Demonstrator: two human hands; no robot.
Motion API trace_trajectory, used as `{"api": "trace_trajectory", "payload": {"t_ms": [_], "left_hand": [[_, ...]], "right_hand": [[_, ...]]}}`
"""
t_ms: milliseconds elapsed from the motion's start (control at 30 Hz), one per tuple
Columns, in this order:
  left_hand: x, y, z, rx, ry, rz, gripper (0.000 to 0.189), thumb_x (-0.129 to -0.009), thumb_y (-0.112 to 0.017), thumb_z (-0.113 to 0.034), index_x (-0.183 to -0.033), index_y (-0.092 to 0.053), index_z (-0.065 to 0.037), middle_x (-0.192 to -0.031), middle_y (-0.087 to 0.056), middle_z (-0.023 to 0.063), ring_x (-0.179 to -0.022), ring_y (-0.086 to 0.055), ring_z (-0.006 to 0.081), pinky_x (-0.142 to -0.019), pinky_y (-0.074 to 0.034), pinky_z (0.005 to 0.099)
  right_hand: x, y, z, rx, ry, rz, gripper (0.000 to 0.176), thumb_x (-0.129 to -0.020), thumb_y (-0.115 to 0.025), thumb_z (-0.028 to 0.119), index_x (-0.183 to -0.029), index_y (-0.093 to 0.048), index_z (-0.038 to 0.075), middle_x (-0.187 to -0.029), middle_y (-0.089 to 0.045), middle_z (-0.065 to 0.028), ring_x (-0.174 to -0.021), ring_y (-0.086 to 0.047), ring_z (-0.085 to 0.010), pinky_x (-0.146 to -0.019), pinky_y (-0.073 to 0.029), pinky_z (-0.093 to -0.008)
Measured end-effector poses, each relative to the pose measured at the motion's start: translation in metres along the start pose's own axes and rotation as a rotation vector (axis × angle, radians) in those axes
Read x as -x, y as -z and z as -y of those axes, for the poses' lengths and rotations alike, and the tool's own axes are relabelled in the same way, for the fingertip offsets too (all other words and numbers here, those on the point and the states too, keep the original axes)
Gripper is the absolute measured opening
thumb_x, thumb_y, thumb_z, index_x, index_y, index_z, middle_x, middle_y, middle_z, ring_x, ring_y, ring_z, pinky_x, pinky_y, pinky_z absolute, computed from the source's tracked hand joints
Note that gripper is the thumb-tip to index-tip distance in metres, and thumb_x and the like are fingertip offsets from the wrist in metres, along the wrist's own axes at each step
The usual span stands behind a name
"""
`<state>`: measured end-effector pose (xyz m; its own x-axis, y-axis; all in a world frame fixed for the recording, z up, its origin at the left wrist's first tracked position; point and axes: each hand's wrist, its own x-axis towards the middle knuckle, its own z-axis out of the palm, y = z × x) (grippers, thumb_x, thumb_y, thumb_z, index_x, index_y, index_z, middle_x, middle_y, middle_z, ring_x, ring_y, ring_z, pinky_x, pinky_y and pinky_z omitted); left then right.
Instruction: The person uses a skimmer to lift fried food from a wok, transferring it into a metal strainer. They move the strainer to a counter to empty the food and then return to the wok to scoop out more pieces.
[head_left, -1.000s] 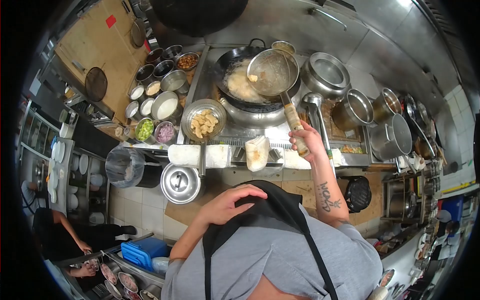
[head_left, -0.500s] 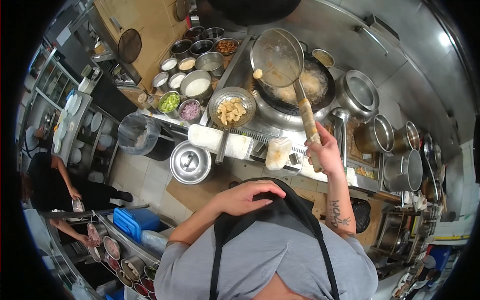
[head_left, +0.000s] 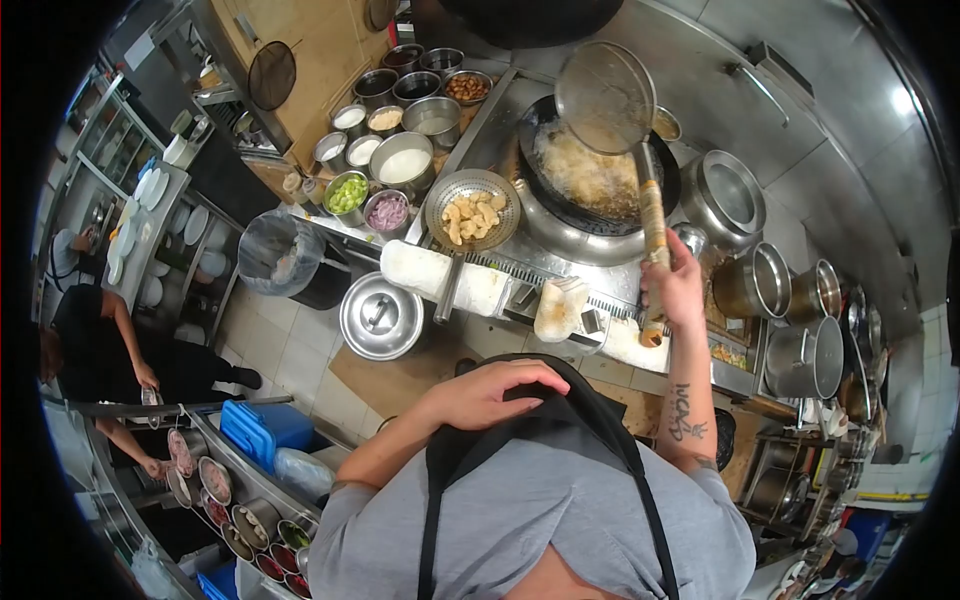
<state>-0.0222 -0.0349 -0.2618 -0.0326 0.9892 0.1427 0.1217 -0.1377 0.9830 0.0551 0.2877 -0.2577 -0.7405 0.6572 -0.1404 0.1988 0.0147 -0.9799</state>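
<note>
My right hand point(head_left: 673, 288) grips the wooden handle of a round wire skimmer point(head_left: 605, 97), which is lifted above the black wok point(head_left: 598, 175); its mesh looks empty. Pale frothing oil with frying pieces fills the wok. A perforated metal strainer point(head_left: 473, 211) holding several fried pieces sits left of the wok on the stove edge. My left hand point(head_left: 485, 392) rests flat on the black apron at my chest, holding nothing.
Several steel bowls of ingredients point(head_left: 388, 160) stand left of the stove, steel pots point(head_left: 770, 290) to the right. A lidded pot point(head_left: 380, 316) and a lined bin point(head_left: 277, 258) sit on the floor. Another person point(head_left: 110, 350) works at a counter of small containers, lower left.
The skimmer swung from over the strainer back to the right above the wok, and the piece it carried is gone from the mesh. My left hand stayed on the apron.
</note>
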Motion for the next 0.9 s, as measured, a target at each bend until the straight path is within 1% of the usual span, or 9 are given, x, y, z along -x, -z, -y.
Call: {"api": "trace_trajectory", "payload": {"t_ms": [100, 133, 233, 267, 367, 467, 600, 700, 900], "left_hand": [[0.001, 0.001, 0.001, 0.005, 0.007, -0.008, 0.038, -0.095, -0.058, -0.001, -0.133, -0.058, -0.005, -0.129, -0.061, 0.0119, -0.123, -0.057, 0.0276, -0.106, -0.043, 0.0372], [0.001, 0.001, 0.000, 0.010, 0.012, -0.010, 0.038, -0.095, -0.058, -0.001, -0.133, -0.058, -0.005, -0.130, -0.060, 0.0118, -0.123, -0.057, 0.0275, -0.106, -0.043, 0.0370], [0.002, 0.001, -0.001, 0.025, 0.034, -0.015, 0.038, -0.095, -0.058, 0.000, -0.133, -0.058, -0.005, -0.131, -0.060, 0.0118, -0.124, -0.057, 0.0272, -0.107, -0.043, 0.0368], [0.002, 0.001, -0.002, 0.023, 0.043, -0.016, 0.038, -0.095, -0.059, 0.001, -0.132, -0.058, -0.004, -0.131, -0.060, 0.0117, -0.125, -0.057, 0.0270, -0.107, -0.043, 0.0369], [0.002, 0.001, -0.002, 0.042, 0.048, -0.029, 0.038, -0.094, -0.059, 0.001, -0.132, -0.058, -0.004, -0.131, -0.061, 0.0117, -0.125, -0.057, 0.0274, -0.107, -0.043, 0.0372], [-0.001, 0.001, -0.003, 0.016, 0.060, -0.021, 0.038, -0.094, -0.059, 0.001, -0.131, -0.059, -0.004, -0.130, -0.061, 0.0117, -0.124, -0.058, 0.0279, -0.106, -0.044, 0.0372], [-0.003, 0.001, -0.004, -0.005, 0.062, -0.011, 0.038, -0.093, -0.059, 0.001, -0.131, -0.059, -0.004, -0.130, -0.061, 0.0116, -0.123, -0.058, 0.0281, -0.106, -0.044, 0.0368], [-0.006, 0.001, -0.005, 0.005, 0.066, -0.002, 0.038, -0.093, -0.059, 0.002, -0.131, -0.059, -0.004, -0.129, -0.061, 0.0116, -0.123, -0.058, 0.0281, -0.106, -0.044, 0.0366], [-0.011, 0.000, -0.008, 0.010, 0.074, 0.023, 0.038, -0.092, -0.059, 0.003, -0.130, -0.060, -0.004, -0.128, -0.061, 0.0121, -0.122, -0.058, 0.0281, -0.106, -0.043, 0.0364]], "right_hand": [[-0.027, 0.031, -0.008, 0.199, 0.054, -0.110, 0.072, -0.085, -0.058, -0.005, -0.153, -0.036, -0.001, -0.088, -0.065, -0.0067, -0.059, -0.057, -0.0107, -0.047, -0.047, -0.0281], [-0.040, 0.044, -0.016, 0.338, 0.028, -0.153, 0.072, -0.082, -0.059, -0.001, -0.151, -0.040, -0.002, -0.099, -0.070, -0.0151, -0.073, -0.068, -0.0196, -0.063, -0.055, -0.0329], [-0.078, 0.068, -0.052, 0.595, 0.130, -0.307, 0.072, -0.080, -0.062, 0.005, -0.148, -0.044, -0.004, -0.113, -0.070, -0.0244, -0.096, -0.072, -0.0288, -0.086, -0.055, -0.0356], [-0.083, 0.072, -0.054, 0.610, 0.038, -0.300, 0.072, -0.078, -0.064, 0.009, -0.146, -0.046, -0.004, -0.120, -0.067, -0.0287, -0.112, -0.068, -0.0340, -0.098, -0.050, -0.0375], [-0.103, 0.074, -0.087, 0.517, 0.078, -0.264, 0.072, -0.079, -0.064, 0.005, -0.148, -0.046, -0.001, -0.119, -0.069, -0.0227, -0.102, -0.070, -0.0303, -0.093, -0.052, -0.0360], [-0.097, 0.068, -0.093, 0.277, -0.089, -0.119, 0.068, -0.081, -0.062, -0.001, -0.147, -0.046, 0.000, -0.107, -0.071, -0.0176, -0.084, -0.069, -0.0272, -0.076, -0.056, -0.0383], [-0.068, 0.068, -0.062, -0.157, -0.320, 0.115, 0.061, -0.085, -0.058, -0.009, -0.144, -0.044, -0.001, -0.090, -0.063, -0.0123, -0.065, -0.062, -0.0178, -0.052, -0.052, -0.0307], [-0.065, 0.082, -0.063, -0.329, -0.370, 0.214, 0.061, -0.082, -0.060, -0.009, -0.141, -0.045, -0.004, -0.087, -0.065, -0.0137, -0.061, -0.061, -0.0182, -0.048, -0.052, -0.0318], [-0.033, 0.079, -0.054, -0.308, -0.354, 0.328, 0.057, -0.084, -0.062, -0.006, -0.139, -0.048, -0.003, -0.088, -0.065, -0.0107, -0.062, -0.062, -0.0153, -0.048, -0.053, -0.0294]]}}
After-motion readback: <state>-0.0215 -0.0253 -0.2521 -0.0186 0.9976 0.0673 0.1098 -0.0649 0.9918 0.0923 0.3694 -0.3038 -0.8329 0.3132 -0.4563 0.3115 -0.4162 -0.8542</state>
